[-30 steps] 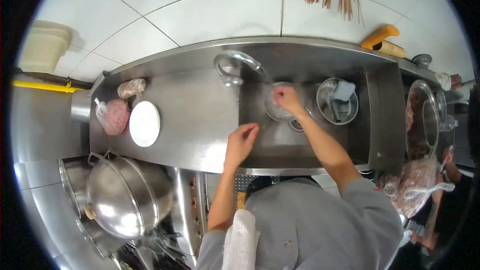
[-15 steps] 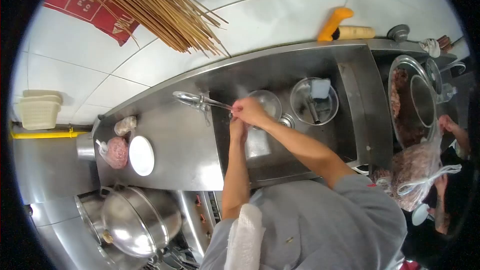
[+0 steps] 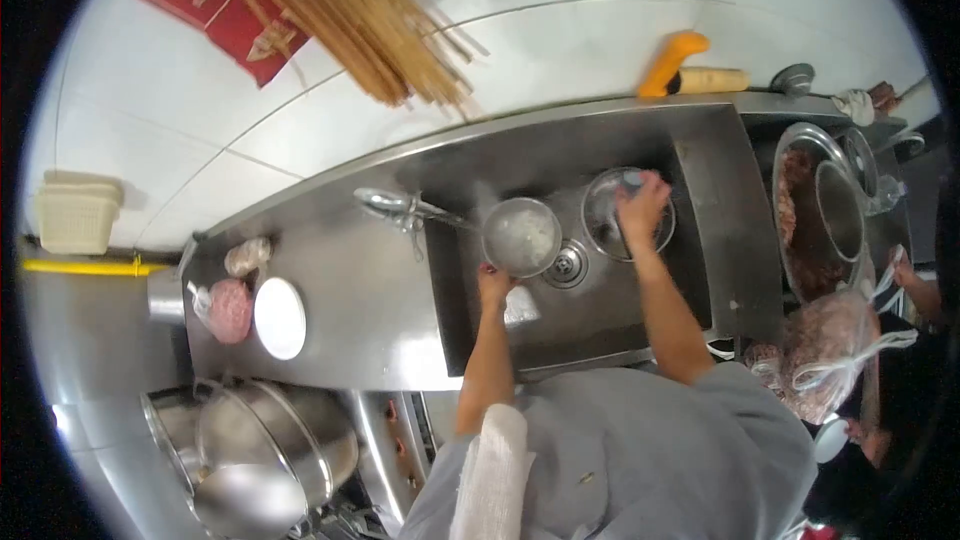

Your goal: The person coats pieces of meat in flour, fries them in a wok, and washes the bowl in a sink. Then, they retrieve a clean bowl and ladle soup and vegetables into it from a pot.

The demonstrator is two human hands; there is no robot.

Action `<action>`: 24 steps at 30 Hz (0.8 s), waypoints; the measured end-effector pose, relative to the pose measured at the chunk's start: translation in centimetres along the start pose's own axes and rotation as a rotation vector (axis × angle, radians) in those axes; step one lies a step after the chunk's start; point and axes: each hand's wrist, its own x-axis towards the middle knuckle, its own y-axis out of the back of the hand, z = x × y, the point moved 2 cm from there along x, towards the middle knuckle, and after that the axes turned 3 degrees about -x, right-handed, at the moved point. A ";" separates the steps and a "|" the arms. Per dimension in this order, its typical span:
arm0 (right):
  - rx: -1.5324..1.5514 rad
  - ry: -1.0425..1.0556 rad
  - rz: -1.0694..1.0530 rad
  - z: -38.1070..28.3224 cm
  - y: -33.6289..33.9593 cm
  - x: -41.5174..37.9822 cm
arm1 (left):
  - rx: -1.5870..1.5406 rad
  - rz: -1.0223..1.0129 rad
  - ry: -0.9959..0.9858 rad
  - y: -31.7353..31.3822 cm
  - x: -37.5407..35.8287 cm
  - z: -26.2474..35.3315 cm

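Note:
At the lower left rim of a round metal bowl, my left hand has its fingers closed on the edge. Cloudy liquid with whitish bits sits in this bowl, under the faucet. My right hand reaches into a second round bowl, further right in the sink. Its fingers are closed around a small greyish thing, mostly hidden by the hand. Between the bowls lies the sink drain.
Left of the sink are a white plate and a bag of pink minced meat. Bamboo sticks and an orange-handled tool lie along the back. A meat tray and another person's hands are at right.
My hands were together at the faucet spout and have parted. The right moved right into the second bowl; the left came down to the first bowl's rim. That bowl has shifted slightly toward me.

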 end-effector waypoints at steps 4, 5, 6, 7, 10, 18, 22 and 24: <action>-0.115 -0.051 -0.152 1.4 -3.2 0.6 | -0.264 -0.132 0.140 0.0 0.7 0.6; -0.054 -0.001 -0.048 3.1 -4.7 1.4 | -0.063 -0.119 -0.046 -0.8 -1.3 4.2; -0.049 -0.002 -0.054 4.2 -5.5 2.0 | 0.148 -0.102 -0.225 -1.2 -2.9 7.4; 0.034 0.028 -0.013 5.3 -5.8 2.4 | 0.588 -0.045 -0.507 -1.3 -3.4 9.5; 0.097 0.179 0.137 5.2 -4.7 2.2 | 1.205 -0.011 -0.947 -3.6 -4.9 14.9; 0.492 0.380 -0.346 -7.9 -4.8 -7.6 | 0.942 0.046 -0.775 -2.3 -6.0 17.9; 0.553 0.492 -0.676 -8.6 -12.5 -12.9 | 0.641 -0.063 -0.337 -0.1 -4.0 12.9; 0.443 0.799 -0.806 -4.6 -13.5 -14.1 | 0.671 0.161 -0.582 2.4 -3.0 12.3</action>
